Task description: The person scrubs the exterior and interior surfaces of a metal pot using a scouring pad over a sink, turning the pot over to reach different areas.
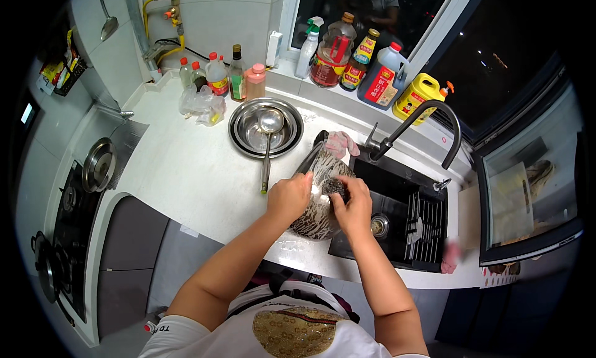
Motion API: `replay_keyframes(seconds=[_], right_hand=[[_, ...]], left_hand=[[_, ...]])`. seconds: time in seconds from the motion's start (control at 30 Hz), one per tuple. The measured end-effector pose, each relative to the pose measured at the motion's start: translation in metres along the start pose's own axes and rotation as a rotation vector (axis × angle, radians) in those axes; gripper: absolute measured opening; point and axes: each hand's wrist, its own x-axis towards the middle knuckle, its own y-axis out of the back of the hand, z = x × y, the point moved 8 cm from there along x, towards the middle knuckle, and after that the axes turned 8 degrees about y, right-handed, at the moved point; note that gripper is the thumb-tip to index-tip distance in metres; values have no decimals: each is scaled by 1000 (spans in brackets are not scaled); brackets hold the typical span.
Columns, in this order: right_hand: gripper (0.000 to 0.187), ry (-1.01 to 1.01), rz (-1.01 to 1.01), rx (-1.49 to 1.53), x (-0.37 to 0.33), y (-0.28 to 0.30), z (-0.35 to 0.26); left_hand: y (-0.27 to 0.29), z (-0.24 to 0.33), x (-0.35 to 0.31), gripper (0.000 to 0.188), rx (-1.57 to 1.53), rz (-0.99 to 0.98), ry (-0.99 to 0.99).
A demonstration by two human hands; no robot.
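Observation:
Over the left edge of the sink, I hold a pan (313, 224) tilted up. Its wet, shiny surface is streaked dark brown and pale, and its dark handle end points toward the window. My left hand (288, 198) is closed on the pan's left rim. In the fingers of my right hand (354, 208) is a dark, curly scouring pad (334, 186), pressed against the streaked surface. Behind the pan lies a pink cloth (340, 143).
The black sink (388, 187) has a tall faucet (428, 110) and a rack (425, 224). Nested steel bowls (239, 138) with a ladle (270, 122) stand left of the pan. Bottles (329, 57) line the windowsill. An open window sash (528, 184) juts in at right; a stove (71, 234) is far left.

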Motion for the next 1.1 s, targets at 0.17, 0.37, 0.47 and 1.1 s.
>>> replay_keyframes(seconds=[0.17, 0.37, 0.47, 1.1], right_hand=[[37, 204, -13, -55, -3, 5, -28], [32, 285, -148, -188, -23, -8, -37], [30, 284, -108, -229, -17, -9, -36], [19, 109, -23, -115, 0, -12, -19]], left_hand=[[-1, 1, 2, 45, 13, 4, 1], [1, 0, -1, 44, -16, -1, -6], [-1, 0, -5, 44, -38, 5, -37], [3, -1, -7, 43, -21, 16, -73]])
